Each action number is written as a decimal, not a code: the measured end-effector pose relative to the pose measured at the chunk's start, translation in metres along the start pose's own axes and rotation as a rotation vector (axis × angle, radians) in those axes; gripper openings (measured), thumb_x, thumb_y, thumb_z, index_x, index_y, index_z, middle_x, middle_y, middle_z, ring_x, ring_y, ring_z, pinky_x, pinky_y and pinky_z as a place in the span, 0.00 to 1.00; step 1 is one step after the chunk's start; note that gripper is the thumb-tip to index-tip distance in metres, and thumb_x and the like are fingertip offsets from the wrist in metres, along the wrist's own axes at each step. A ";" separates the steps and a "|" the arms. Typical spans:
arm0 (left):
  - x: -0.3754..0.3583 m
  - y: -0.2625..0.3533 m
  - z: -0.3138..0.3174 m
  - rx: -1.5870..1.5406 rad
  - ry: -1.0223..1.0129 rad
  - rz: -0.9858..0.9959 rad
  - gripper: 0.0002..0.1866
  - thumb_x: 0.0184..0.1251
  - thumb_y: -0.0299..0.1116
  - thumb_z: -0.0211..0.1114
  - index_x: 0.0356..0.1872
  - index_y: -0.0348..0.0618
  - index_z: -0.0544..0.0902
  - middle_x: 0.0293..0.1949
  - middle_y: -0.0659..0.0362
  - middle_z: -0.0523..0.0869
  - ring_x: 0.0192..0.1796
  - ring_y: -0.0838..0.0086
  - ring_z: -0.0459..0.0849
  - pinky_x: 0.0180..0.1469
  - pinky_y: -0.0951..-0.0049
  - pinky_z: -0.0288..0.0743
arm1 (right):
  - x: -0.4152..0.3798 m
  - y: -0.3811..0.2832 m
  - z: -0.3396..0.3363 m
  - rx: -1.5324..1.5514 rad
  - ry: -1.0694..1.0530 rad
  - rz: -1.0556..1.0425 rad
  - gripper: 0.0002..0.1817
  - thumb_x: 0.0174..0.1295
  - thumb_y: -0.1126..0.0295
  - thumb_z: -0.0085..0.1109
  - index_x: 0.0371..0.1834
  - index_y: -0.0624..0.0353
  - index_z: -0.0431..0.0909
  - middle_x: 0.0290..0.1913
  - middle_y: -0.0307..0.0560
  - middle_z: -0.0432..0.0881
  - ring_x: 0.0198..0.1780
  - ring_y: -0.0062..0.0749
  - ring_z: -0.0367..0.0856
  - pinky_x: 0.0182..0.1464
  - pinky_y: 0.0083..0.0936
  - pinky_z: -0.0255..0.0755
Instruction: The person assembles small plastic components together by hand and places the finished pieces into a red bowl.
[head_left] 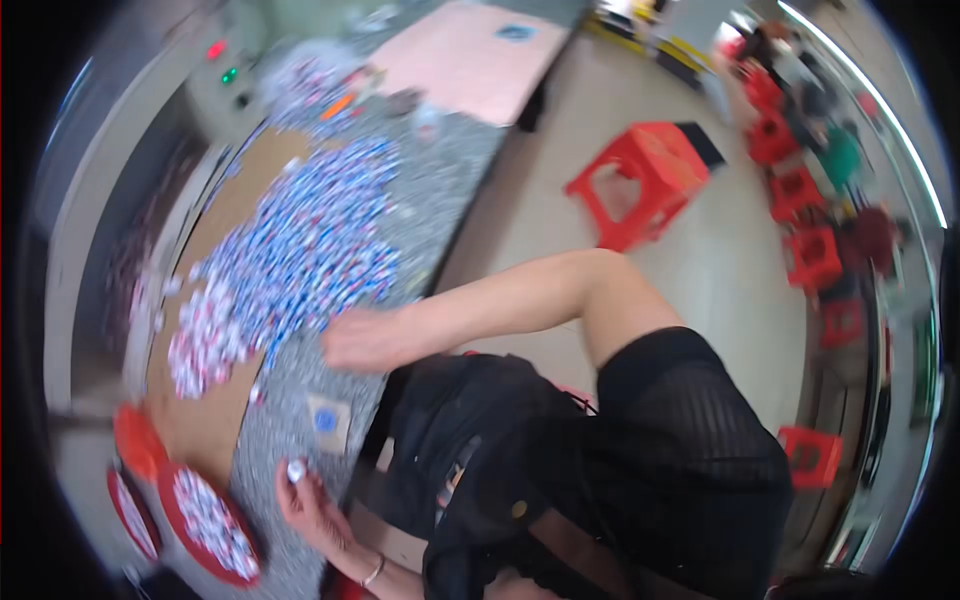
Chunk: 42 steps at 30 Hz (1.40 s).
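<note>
My left hand (312, 512), with a bracelet at the wrist, pinches a small whitish piece (296, 469) between its fingertips. It is over the speckled grey tabletop. My right hand (362, 340) is blurred and curled closed at the near edge of a large pile of small blue, white and red pieces (310, 235). Whatever its fingers hold is hidden. Beside that pile lies a smaller heap of pinkish-white pieces (208, 340). Between my hands is a small pale card with a blue round mark (326, 421). The pieces are too blurred to name.
Two red trays (250, 570) of similar pieces stand beside an orange-red container (138, 441). A machine panel with lights (225, 75) borders the table. A pink sheet (450, 60) covers its other end. Red stools (655, 175) stand on the floor; people (845, 155) sit farther off.
</note>
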<state>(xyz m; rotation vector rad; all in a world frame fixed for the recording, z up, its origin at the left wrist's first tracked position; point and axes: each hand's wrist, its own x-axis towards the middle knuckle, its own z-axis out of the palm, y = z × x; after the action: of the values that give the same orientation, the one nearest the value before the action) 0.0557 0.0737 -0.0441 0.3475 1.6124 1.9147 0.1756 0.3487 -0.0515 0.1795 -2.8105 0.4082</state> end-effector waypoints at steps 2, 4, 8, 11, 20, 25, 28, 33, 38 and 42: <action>-0.014 -0.009 -0.005 -0.088 -0.005 0.026 0.22 0.66 0.21 0.62 0.61 0.30 0.73 0.51 0.51 0.81 0.46 0.74 0.81 0.51 0.76 0.77 | 0.004 -0.008 -0.017 -0.023 -0.175 0.114 0.04 0.42 0.74 0.58 0.21 0.62 0.77 0.28 0.56 0.79 0.37 0.52 0.83 0.35 0.44 0.77; -0.026 -0.015 -0.001 -0.129 0.031 0.011 0.20 0.61 0.16 0.64 0.57 0.29 0.76 0.49 0.52 0.83 0.48 0.72 0.83 0.52 0.74 0.78 | -0.002 -0.003 -0.012 -0.039 -0.078 0.055 0.06 0.41 0.77 0.57 0.25 0.62 0.77 0.28 0.55 0.78 0.36 0.52 0.82 0.35 0.43 0.77; -0.040 -0.025 0.005 0.076 0.147 0.036 0.19 0.62 0.15 0.64 0.56 0.30 0.77 0.46 0.56 0.83 0.49 0.75 0.83 0.52 0.78 0.77 | 0.008 -0.023 -0.026 0.239 -0.023 0.099 0.06 0.58 0.74 0.62 0.38 0.62 0.82 0.34 0.52 0.82 0.36 0.47 0.82 0.38 0.38 0.75; -0.040 -0.028 -0.001 0.040 0.134 0.154 0.18 0.64 0.16 0.63 0.56 0.32 0.77 0.43 0.58 0.83 0.48 0.77 0.82 0.52 0.80 0.77 | 0.024 -0.050 -0.040 0.395 -0.057 0.100 0.06 0.57 0.77 0.60 0.37 0.63 0.83 0.31 0.52 0.82 0.36 0.50 0.82 0.38 0.40 0.75; -0.036 -0.018 -0.001 0.061 0.103 0.277 0.19 0.61 0.11 0.62 0.54 0.30 0.77 0.47 0.58 0.78 0.51 0.75 0.83 0.54 0.78 0.79 | 0.052 -0.063 -0.021 0.136 -0.148 -0.198 0.06 0.50 0.80 0.58 0.32 0.63 0.79 0.29 0.51 0.75 0.34 0.48 0.79 0.35 0.41 0.74; -0.031 -0.020 0.005 0.188 0.102 0.318 0.18 0.60 0.11 0.63 0.53 0.29 0.79 0.49 0.57 0.78 0.50 0.74 0.83 0.55 0.77 0.80 | 0.052 -0.063 -0.018 0.139 -0.151 -0.197 0.06 0.49 0.80 0.58 0.32 0.63 0.78 0.28 0.51 0.75 0.33 0.50 0.79 0.34 0.41 0.74; -0.025 -0.022 0.014 0.208 0.099 0.341 0.18 0.60 0.12 0.64 0.52 0.29 0.79 0.50 0.56 0.78 0.50 0.74 0.84 0.54 0.78 0.81 | 0.051 -0.064 -0.025 0.222 -0.100 -0.098 0.06 0.53 0.79 0.60 0.35 0.63 0.81 0.29 0.52 0.77 0.33 0.46 0.81 0.35 0.38 0.75; -0.018 -0.030 0.033 0.290 0.105 0.486 0.17 0.58 0.13 0.66 0.50 0.32 0.81 0.48 0.54 0.80 0.48 0.73 0.85 0.49 0.76 0.84 | 0.043 -0.074 -0.035 0.820 -0.103 0.395 0.09 0.61 0.74 0.64 0.43 0.64 0.84 0.33 0.47 0.84 0.35 0.27 0.84 0.38 0.27 0.77; -0.018 -0.027 0.049 0.309 -0.027 0.524 0.19 0.57 0.17 0.69 0.51 0.35 0.82 0.43 0.53 0.84 0.41 0.73 0.86 0.42 0.77 0.83 | 0.029 -0.077 -0.034 1.056 -0.156 0.515 0.08 0.60 0.75 0.65 0.41 0.67 0.84 0.33 0.43 0.85 0.35 0.21 0.82 0.38 0.21 0.76; -0.020 -0.014 0.042 0.092 -0.265 0.265 0.16 0.68 0.24 0.62 0.56 0.33 0.81 0.41 0.55 0.85 0.39 0.76 0.85 0.42 0.78 0.81 | 0.023 -0.082 -0.047 0.749 -0.092 0.146 0.08 0.58 0.78 0.66 0.41 0.65 0.84 0.33 0.47 0.84 0.32 0.28 0.82 0.34 0.23 0.74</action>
<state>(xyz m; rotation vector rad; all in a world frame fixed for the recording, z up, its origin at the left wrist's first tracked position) 0.0988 0.0960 -0.0448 0.8535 1.5386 1.8904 0.1795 0.2828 0.0194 0.1465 -2.6180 1.5015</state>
